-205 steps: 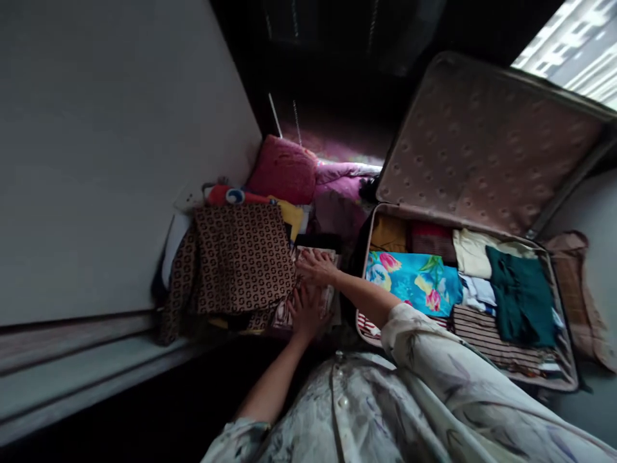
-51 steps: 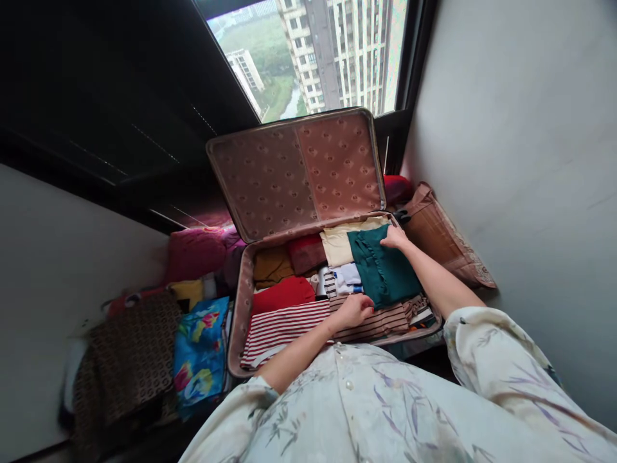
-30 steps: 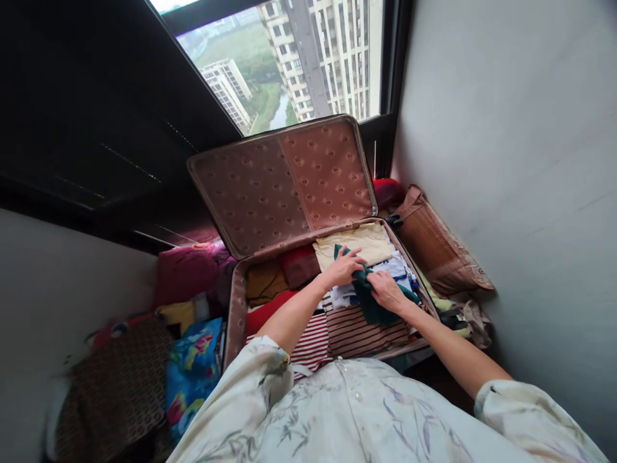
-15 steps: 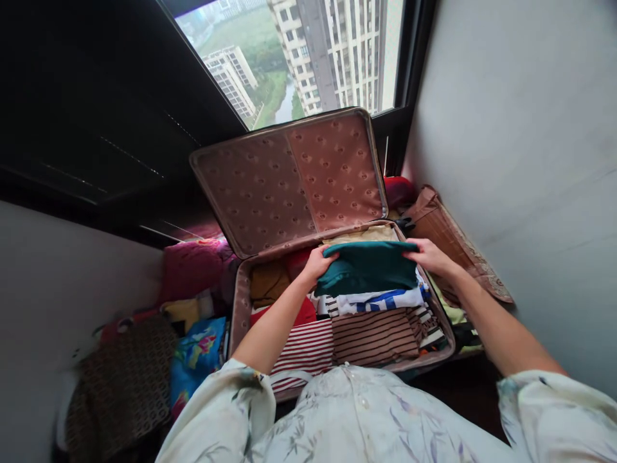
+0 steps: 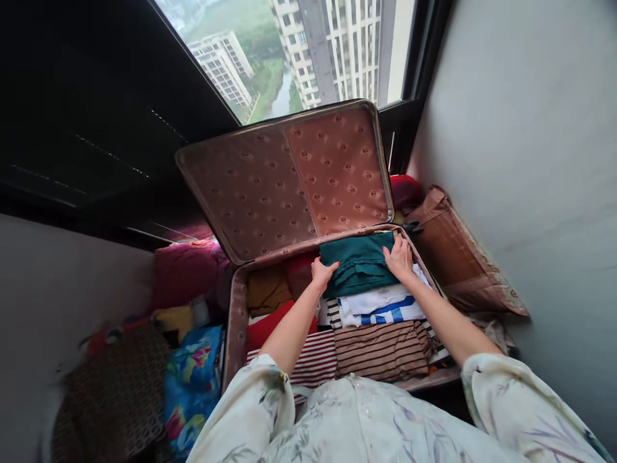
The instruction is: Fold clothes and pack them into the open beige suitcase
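Note:
An open suitcase (image 5: pixel 237 321) lies in front of me, its patterned brown lid (image 5: pixel 289 180) propped up against the window. A folded dark green garment (image 5: pixel 359 262) lies at the far right of the case. My left hand (image 5: pixel 322 272) presses on its left edge and my right hand (image 5: pixel 399 256) rests flat on its right edge. Below it lie a white and blue striped piece (image 5: pixel 380 310), a brown striped piece (image 5: pixel 380 350) and a red striped piece (image 5: pixel 313 360). Mustard (image 5: pixel 265 289) and red (image 5: pixel 263 331) clothes fill the left side.
A blue floral cloth (image 5: pixel 193 379) and a brown patterned garment (image 5: pixel 116 392) lie left of the case, with a pink cushion (image 5: pixel 186 273) behind them. A brown bag (image 5: pixel 457 257) leans on the right wall. The window (image 5: pixel 299 51) shows tall buildings outside.
The green garment was lifted and folded between both hands, then laid down at the far right of the case. Both hands now press on it. The floral cloth left the case earlier.

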A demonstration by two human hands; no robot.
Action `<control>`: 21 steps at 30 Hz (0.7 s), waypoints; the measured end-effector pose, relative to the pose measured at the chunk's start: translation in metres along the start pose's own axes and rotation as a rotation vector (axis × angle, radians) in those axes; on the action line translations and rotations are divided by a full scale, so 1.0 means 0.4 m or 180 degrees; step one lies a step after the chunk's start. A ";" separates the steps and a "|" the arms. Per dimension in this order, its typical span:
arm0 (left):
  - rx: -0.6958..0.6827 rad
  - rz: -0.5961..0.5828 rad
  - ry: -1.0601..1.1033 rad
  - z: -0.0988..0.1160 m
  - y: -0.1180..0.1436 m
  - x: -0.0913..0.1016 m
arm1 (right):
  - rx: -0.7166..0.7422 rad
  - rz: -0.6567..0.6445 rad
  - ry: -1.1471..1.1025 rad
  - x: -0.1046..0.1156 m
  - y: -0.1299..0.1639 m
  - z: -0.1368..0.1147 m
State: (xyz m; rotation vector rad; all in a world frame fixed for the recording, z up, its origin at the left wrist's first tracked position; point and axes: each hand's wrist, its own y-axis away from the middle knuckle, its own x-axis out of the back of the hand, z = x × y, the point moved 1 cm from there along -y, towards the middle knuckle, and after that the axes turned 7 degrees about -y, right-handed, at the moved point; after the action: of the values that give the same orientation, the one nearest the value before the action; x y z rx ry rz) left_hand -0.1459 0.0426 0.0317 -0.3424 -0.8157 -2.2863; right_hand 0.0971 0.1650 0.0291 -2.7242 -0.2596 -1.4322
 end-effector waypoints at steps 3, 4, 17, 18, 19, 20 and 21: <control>0.0182 -0.0312 0.0142 0.032 -0.002 -0.024 | -0.0214 0.0098 0.0157 -0.012 0.030 0.007; 0.0194 -0.0396 0.0132 0.043 0.003 -0.032 | -0.0331 0.0139 0.0170 -0.016 0.037 0.008; -0.2089 -0.0876 -0.1919 0.032 0.244 -0.177 | -0.0023 0.0591 -0.0476 -0.082 0.057 0.086; -0.1827 -0.0774 -0.1681 0.046 0.222 -0.164 | 0.0013 0.0599 -0.0482 -0.080 0.058 0.083; -0.1526 -0.0613 -0.1377 0.061 0.197 -0.146 | 0.0012 0.0595 -0.0478 -0.077 0.059 0.079; -0.1223 -0.0429 -0.1031 0.076 0.174 -0.126 | -0.0017 0.0581 -0.0471 -0.072 0.059 0.073; -0.0956 -0.0282 -0.0663 0.087 0.157 -0.104 | -0.0052 0.0558 -0.0465 -0.066 0.059 0.067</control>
State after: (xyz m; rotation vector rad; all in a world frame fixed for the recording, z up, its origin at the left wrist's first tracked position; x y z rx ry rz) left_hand -0.0722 0.0500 0.0689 -0.7018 -0.5945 -2.4890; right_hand 0.1082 0.1419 -0.0070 -2.7875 -0.0139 -1.1994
